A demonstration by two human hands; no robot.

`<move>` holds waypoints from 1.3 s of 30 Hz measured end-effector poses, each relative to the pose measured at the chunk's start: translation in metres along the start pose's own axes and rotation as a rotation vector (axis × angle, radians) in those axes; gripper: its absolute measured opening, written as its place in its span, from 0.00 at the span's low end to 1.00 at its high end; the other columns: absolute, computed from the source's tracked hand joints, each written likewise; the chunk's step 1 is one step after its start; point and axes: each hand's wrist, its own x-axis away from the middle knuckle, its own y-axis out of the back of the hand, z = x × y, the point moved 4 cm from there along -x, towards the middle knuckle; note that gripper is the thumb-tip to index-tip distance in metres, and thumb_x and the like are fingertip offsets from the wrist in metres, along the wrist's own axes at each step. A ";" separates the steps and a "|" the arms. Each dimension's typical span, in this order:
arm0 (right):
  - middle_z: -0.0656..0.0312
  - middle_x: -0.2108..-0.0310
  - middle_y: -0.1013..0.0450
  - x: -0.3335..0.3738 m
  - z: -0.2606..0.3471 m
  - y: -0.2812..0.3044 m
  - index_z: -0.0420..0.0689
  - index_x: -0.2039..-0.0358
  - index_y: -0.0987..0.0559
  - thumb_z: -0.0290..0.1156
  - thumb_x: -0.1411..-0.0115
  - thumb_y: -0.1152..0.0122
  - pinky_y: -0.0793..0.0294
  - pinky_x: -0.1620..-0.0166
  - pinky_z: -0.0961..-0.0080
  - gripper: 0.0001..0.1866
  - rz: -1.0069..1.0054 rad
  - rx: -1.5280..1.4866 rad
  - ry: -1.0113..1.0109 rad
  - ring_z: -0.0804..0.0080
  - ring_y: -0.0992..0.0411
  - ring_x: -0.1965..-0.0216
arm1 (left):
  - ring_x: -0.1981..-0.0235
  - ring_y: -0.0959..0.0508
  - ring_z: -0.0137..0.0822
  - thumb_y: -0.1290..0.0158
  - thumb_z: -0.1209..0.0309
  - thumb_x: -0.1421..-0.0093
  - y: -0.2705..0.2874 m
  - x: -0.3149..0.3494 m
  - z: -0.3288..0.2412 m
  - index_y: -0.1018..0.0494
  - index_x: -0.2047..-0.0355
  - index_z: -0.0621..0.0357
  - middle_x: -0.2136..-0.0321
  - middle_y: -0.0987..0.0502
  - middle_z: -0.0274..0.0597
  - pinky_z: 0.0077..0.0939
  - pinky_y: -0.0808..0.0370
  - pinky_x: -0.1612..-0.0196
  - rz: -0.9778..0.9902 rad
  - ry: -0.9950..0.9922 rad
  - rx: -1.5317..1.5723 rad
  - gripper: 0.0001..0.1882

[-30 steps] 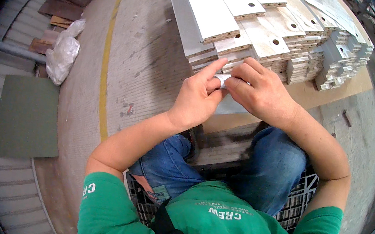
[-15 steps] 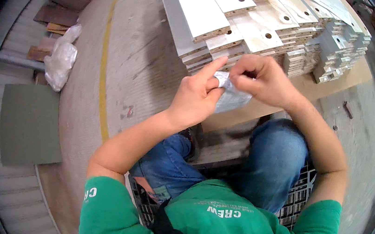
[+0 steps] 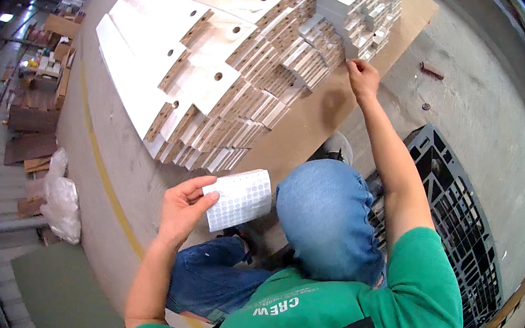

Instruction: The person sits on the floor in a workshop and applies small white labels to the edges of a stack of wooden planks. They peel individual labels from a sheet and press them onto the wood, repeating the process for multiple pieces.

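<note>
From my remote seat I'm seeing boards (image 3: 236,56) rising ahead of my left grip (image 3: 181,210). Cardboard (image 3: 278,146) is showing beneath them, below my right grip (image 3: 352,63). A pallet (image 3: 456,211) is lying to that grip's near right. My left grip is pinching the sticker sheet (image 3: 242,199) by its left edge. My right grip is narrowing to closed fingertips beside the boards, contents hidden.
</note>
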 end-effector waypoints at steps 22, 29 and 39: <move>0.56 0.69 0.28 -0.026 0.000 -0.042 0.46 0.69 0.21 0.39 0.50 0.43 0.29 0.61 0.66 0.12 -0.005 0.240 0.234 0.57 0.29 0.65 | 0.64 0.25 0.26 0.43 0.78 0.49 -0.021 -0.024 0.002 0.28 0.58 0.65 0.65 0.23 0.41 0.19 0.28 0.59 0.133 0.043 -0.099 0.16; 0.53 0.65 0.30 -0.006 0.014 -0.046 0.46 0.61 0.25 0.33 0.48 0.47 0.29 0.59 0.63 0.13 0.029 0.391 0.331 0.55 0.30 0.61 | 0.64 0.25 0.26 0.43 0.78 0.49 -0.019 -0.025 0.007 0.28 0.58 0.64 0.66 0.23 0.40 0.19 0.28 0.59 0.156 0.029 -0.044 0.16; 0.45 0.63 0.33 -0.006 -0.004 -0.043 0.43 0.50 0.35 0.28 0.47 0.52 0.32 0.57 0.59 0.21 0.161 0.243 0.258 0.47 0.33 0.59 | 0.67 0.24 0.28 0.41 0.82 0.54 -0.020 -0.026 0.003 0.27 0.61 0.66 0.68 0.23 0.44 0.20 0.26 0.62 0.105 0.027 0.049 0.17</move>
